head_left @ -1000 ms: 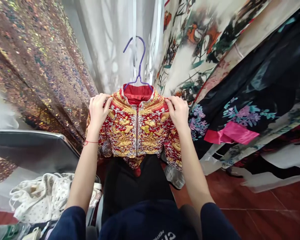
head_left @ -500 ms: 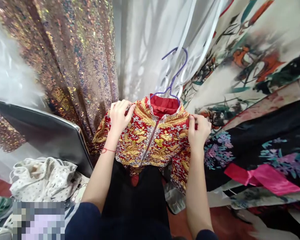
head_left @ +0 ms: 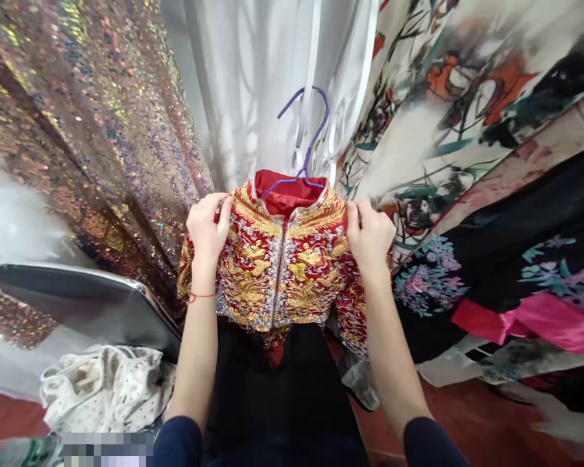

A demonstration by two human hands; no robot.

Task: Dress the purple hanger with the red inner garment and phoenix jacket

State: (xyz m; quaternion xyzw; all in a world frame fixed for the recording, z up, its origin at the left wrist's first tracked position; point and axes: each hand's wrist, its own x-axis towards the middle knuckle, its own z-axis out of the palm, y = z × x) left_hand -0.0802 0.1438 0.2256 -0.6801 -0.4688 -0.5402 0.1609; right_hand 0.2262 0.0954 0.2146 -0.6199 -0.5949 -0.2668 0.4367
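Jacket point(head_left: 253, 285), red with gold and silver embroidery, is mid-scene, front facing the wearer, collar far, hem near, just by the black trousers point(head_left: 285, 402). Left hand point(head_left: 208, 227): fingers clamped on its left shoulder, thumb on the front. Right hand point(head_left: 371, 237): same pinch on the right shoulder. Thin red bracelet point(head_left: 203, 296) on left wrist. Front closure is together below the collar. Purple hanger point(head_left: 316, 136) sits in the neck, hook pointing far; can't tell if the hook is on anything. Far side: white fabric point(head_left: 243, 84). Left: sequin fabric point(head_left: 126, 117), dark panel point(head_left: 92, 301), white dotted cloth point(head_left: 109, 386) in the near left. Right: black fabric point(head_left: 491, 227) with purple flowers, pink ribbon point(head_left: 540, 321) near it. Red floor point(head_left: 379, 431) near right.
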